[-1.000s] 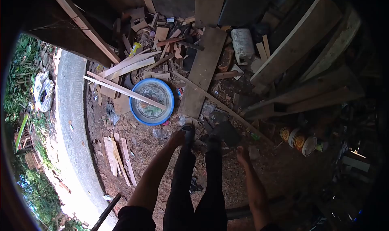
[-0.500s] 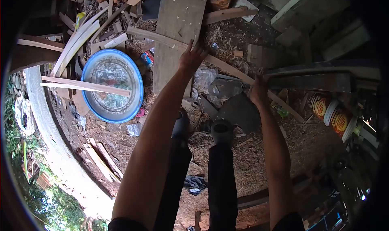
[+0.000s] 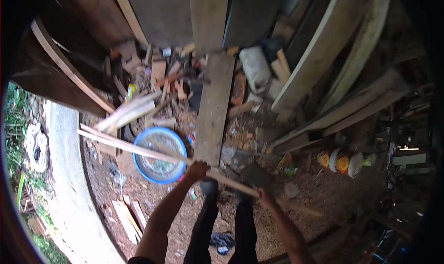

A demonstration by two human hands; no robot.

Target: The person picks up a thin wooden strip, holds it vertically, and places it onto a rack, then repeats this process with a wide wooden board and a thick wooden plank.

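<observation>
A long, thin wooden strip [image 3: 233, 184] slants across in front of my legs, held in both hands. My left hand [image 3: 198, 170] is closed around it near the middle, just right of the blue-rimmed basin [image 3: 182, 172]. Further down the strip, my right hand [image 3: 266, 199] grips it in front of my right foot. Another pale strip [image 3: 113, 142] reaches from the left across the basin's rim, overlapping the held one in this view near my left hand. Under the strip, a wide plank [image 3: 214, 111] lies on the ground, pointing away from me.
Wood offcuts [image 3: 159, 72] litter the ground at the back left. Large boards [image 3: 314, 51] lean at the right, with a white sack [image 3: 255, 69] beside them. Printed containers [image 3: 340, 162] lie at right. A pale concrete edge [image 3: 69, 171] runs along the left.
The view has tilted up, bringing the back boards and the sack into sight. Both hands, still on the strip, now appear lower and closer to my feet.
</observation>
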